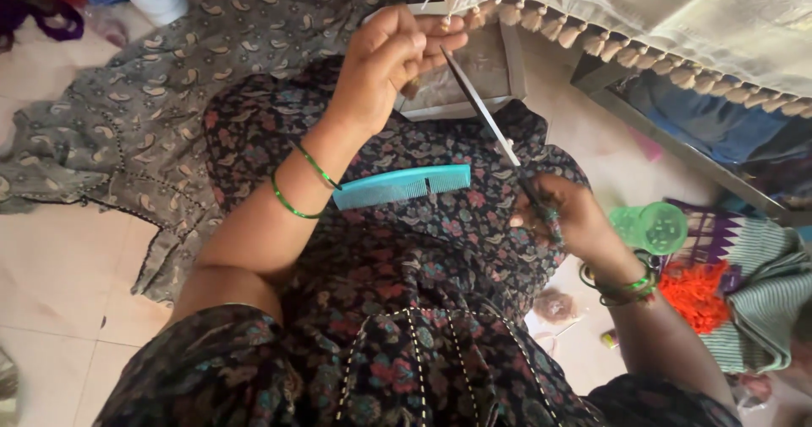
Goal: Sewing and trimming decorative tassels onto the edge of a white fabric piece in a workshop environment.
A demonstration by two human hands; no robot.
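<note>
The right hand (pixel 562 216) has its grip clenched through the handles of the scissors (pixel 491 123), whose blades slant up and away from it toward the other hand. Just left of that grip, a turquoise comb (pixel 402 185) lies on the lap; a green round container (pixel 651 227) sits just to its right. Farther off, the left hand (pixel 385 63) pinches a tassel (pixel 446 23) on the cream cloth's fringe (pixel 626 55), right by the blade tips.

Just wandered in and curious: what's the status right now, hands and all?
Left hand pinching a tassel on the cream cloth's fringe. Right hand gripping scissors, blades near that tassel. Teal comb lying on lap, clear.
</note>
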